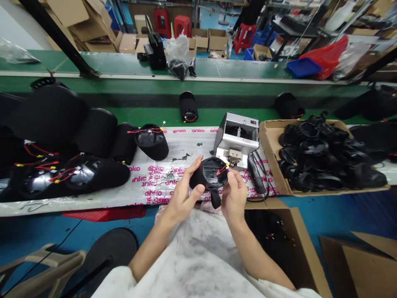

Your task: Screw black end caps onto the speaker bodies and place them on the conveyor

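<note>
A black fabric-covered cylinder (pixel 198 179), which looks like a speaker housing, is tilted so its open end faces me. My left hand (pixel 186 192) wraps its left side, thumb in front and fingers behind. At the right rim, my right hand (pixel 234 186) pinches the end of the thin red wires (pixel 221 170), near a small yellow-and-white connector; its fingertips partly hide the connector. A short black strap (pixel 215 199) hangs below the rim. Just behind the cylinder stands a silver bench machine (pixel 237 142) with a red switch, and a black-handled tool (pixel 257 176) lies beside it.
More black cylinders (pixel 151 142) with red wires crowd the bench's left side. A cardboard tray (pixel 269 165) of black plastic rings (pixel 313 147) sits right. Another cylinder (pixel 188 106) lies on the green belt (pixel 155 115). Below right is an open carton (pixel 302 231).
</note>
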### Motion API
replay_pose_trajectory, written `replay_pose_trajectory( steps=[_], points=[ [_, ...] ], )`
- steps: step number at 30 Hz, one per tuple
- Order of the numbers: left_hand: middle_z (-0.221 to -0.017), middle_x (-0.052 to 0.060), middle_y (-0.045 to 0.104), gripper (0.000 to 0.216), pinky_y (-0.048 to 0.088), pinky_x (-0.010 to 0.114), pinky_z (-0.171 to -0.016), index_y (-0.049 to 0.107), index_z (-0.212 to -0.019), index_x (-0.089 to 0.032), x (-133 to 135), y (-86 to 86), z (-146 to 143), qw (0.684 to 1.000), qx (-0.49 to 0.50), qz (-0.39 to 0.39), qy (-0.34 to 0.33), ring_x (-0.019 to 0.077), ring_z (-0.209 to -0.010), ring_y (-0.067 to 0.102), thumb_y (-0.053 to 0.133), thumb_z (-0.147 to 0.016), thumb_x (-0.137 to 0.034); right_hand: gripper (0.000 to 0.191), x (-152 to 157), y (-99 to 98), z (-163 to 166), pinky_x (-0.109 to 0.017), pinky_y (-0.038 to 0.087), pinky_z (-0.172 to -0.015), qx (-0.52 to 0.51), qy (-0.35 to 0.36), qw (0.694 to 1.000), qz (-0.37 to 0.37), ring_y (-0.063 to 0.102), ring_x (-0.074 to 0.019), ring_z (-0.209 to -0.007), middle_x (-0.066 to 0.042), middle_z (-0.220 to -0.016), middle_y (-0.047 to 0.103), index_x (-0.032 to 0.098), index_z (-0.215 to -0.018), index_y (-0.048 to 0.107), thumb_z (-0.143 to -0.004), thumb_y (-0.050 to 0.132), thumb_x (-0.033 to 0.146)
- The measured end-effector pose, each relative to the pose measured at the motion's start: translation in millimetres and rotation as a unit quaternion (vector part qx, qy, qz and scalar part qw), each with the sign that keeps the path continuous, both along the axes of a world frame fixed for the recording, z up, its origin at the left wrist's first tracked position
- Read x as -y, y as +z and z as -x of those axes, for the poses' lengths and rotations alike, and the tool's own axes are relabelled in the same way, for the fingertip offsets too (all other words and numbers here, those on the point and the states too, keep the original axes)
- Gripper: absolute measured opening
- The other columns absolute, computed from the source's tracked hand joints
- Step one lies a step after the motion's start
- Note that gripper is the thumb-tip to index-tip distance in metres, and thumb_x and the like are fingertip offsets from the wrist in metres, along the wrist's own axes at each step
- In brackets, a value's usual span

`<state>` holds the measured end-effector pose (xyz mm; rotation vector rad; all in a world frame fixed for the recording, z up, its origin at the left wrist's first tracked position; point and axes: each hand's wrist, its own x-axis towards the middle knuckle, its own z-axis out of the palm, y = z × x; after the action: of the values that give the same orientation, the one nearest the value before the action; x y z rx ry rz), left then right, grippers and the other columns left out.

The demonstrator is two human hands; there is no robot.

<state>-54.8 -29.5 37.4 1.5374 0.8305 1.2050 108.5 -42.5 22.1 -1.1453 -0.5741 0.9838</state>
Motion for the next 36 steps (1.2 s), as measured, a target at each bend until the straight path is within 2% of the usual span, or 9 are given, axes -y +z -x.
replay_pose_trajectory(
  steps=[2, 5, 13, 17, 21, 23, 25, 29, 36],
  points=[
    [-0.184, 0.011, 0.036, 0.074, 0.031, 0.047, -0.142, 0.045, -0.171, -0.032, -8.3, -1.1, 17.7, 0.997, -0.045, 0.013, -0.058, 0.0309, -0.17, 0.037, 0.077, -0.106, -0.04, 0.033, -3.2, -0.7, -3.5, -0.035, 0.058, -0.098, -0.003, 0.001, 1.0, 0.006, 0.076, -0.0208, -0.101, -0.004, -0.107, 0.084, 0.023, -0.104, 0.083, -0.092, 0.084, 0.053],
    [-0.176, 0.011, 0.05, 0.082, 0.04, 0.046, -0.138, 0.053, -0.167, -0.034, -18.1, -4.0, 34.1, 0.995, -0.091, -0.003, -0.039, 0.0319, -0.163, 0.05, 0.091, -0.095, -0.036, 0.035, -5.6, 1.4, -3.7, -0.035, 0.058, -0.097, -0.003, 0.012, 1.0, 0.011, 0.076, -0.0219, -0.101, -0.005, -0.107, 0.085, 0.022, -0.103, 0.083, -0.089, 0.086, 0.054],
    [-0.166, 0.013, 0.063, 0.083, 0.052, 0.046, -0.13, 0.054, -0.166, -0.027, -21.7, 5.2, 42.4, 0.984, -0.165, -0.07, -0.003, 0.0338, -0.149, 0.066, 0.091, -0.093, -0.035, 0.032, -3.3, 13.0, 0.1, -0.038, 0.062, -0.102, 0.037, 0.044, 0.998, 0.007, 0.079, -0.0243, -0.108, -0.006, -0.112, 0.086, 0.023, -0.104, 0.083, -0.089, 0.087, 0.051],
    [-0.182, 0.009, 0.041, 0.087, 0.041, 0.043, -0.137, 0.031, -0.178, -0.033, -13.7, 3.0, 46.4, 0.976, -0.206, -0.061, -0.037, 0.0309, -0.165, 0.048, 0.077, -0.105, -0.038, 0.032, 0.9, 17.8, 5.6, -0.042, 0.063, -0.109, 0.056, 0.061, 0.997, -0.003, 0.08, -0.0264, -0.115, -0.008, -0.116, 0.086, 0.024, -0.106, 0.082, -0.09, 0.087, 0.051],
    [-0.191, 0.007, 0.012, 0.089, 0.019, 0.044, -0.144, 0.007, -0.182, -0.034, 0.7, -15.8, 31.5, 0.99, -0.126, -0.045, -0.038, 0.0283, -0.177, 0.016, 0.061, -0.113, -0.045, 0.032, 3.6, 18.1, 12.2, -0.045, 0.06, -0.116, 0.057, 0.074, 0.996, -0.01, 0.079, -0.0258, -0.122, -0.009, -0.129, 0.084, 0.025, -0.11, 0.08, -0.093, 0.085, 0.051],
    [-0.191, 0.008, 0.015, 0.085, 0.02, 0.046, -0.144, 0.014, -0.181, -0.032, 7.4, -21.6, 18.5, 0.998, -0.049, -0.025, -0.01, 0.031, -0.176, 0.018, 0.057, -0.112, -0.058, 0.032, 3.5, 18.8, 13.6, -0.046, 0.058, -0.12, 0.059, 0.08, 0.995, -0.012, 0.078, -0.0262, -0.124, -0.011, -0.133, 0.082, 0.025, -0.111, 0.079, -0.094, 0.084, 0.051],
    [-0.184, 0.011, 0.036, 0.075, 0.03, 0.047, -0.14, 0.036, -0.175, -0.029, 9.2, -19.5, 6.1, 0.998, 0.032, 0.001, 0.046, 0.0331, -0.17, 0.035, 0.049, -0.112, -0.067, 0.032, 3.1, 20.6, 14.2, -0.047, 0.057, -0.121, 0.062, 0.085, 0.994, -0.013, 0.078, -0.0271, -0.127, -0.011, -0.135, 0.082, 0.024, -0.11, 0.079, -0.093, 0.085, 0.051],
    [-0.148, 0.01, 0.074, 0.052, 0.049, 0.041, -0.121, 0.073, -0.143, -0.024, -13.8, 3.2, -3.5, 0.99, 0.049, 0.068, 0.11, 0.0293, -0.139, 0.067, 0.039, -0.118, -0.055, 0.032, 2.6, 25.7, 14.9, -0.048, 0.058, -0.12, 0.071, 0.087, 0.994, -0.014, 0.077, -0.0282, -0.13, -0.011, -0.136, 0.082, 0.024, -0.112, 0.08, -0.093, 0.085, 0.05],
    [-0.13, 0.01, 0.084, 0.044, 0.053, 0.041, -0.115, 0.087, -0.115, -0.018, -85.5, 29.0, 15.2, 0.978, 0.01, 0.097, -0.185, 0.0338, -0.126, 0.075, 0.055, -0.109, -0.048, 0.029, 0.8, 25.5, 10.6, -0.056, 0.038, -0.137, 0.096, 0.089, 0.991, -0.017, 0.059, -0.0307, -0.155, -0.01, -0.16, 0.067, 0.026, -0.114, 0.085, -0.095, 0.084, 0.048]
  ],
)
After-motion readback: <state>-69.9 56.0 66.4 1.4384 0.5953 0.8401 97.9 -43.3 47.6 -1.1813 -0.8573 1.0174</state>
